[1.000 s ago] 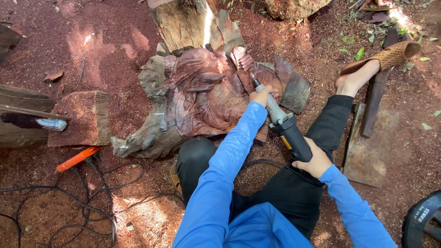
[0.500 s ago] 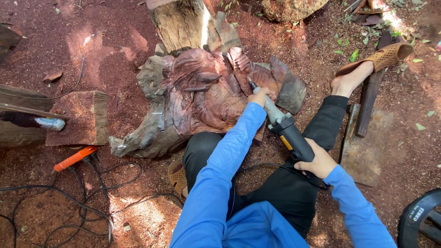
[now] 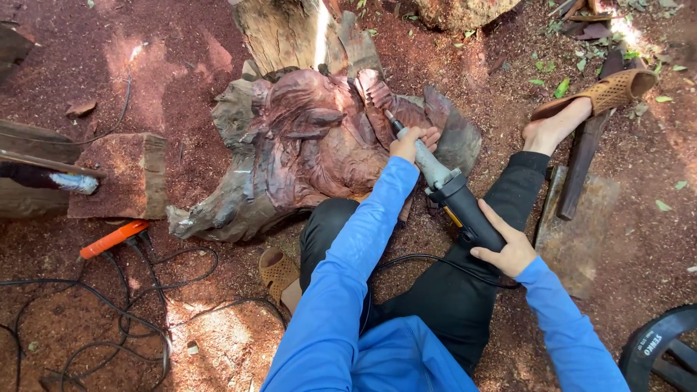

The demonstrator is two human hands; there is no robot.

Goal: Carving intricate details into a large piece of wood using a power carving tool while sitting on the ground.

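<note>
A large reddish-brown wood carving (image 3: pixel 312 145) lies on the sawdust-covered ground in front of me. I hold a black and grey electric die grinder (image 3: pixel 454 196) against its right side. My left hand (image 3: pixel 412 142) grips the grinder's grey neck near the tip, resting on the carving. My right hand (image 3: pixel 504 250) grasps the black rear body of the tool. The bit touches the carved ridges near the carving's upper right. Both arms wear blue sleeves, and my legs in black trousers lie spread either side of the tool.
A wooden block (image 3: pixel 120 178) with a dark tool (image 3: pixel 51 178) sits at left. An orange-handled tool (image 3: pixel 112 239) and black cables (image 3: pixel 109 297) lie at lower left. A log (image 3: pixel 290 33) stands behind the carving. Wood planks (image 3: pixel 581 218) and my sandalled foot (image 3: pixel 595 101) are at right.
The view has shifted slightly. Both hands keep hold of the grinder, its tip staying at the carving's upper right ridges with only small movement.
</note>
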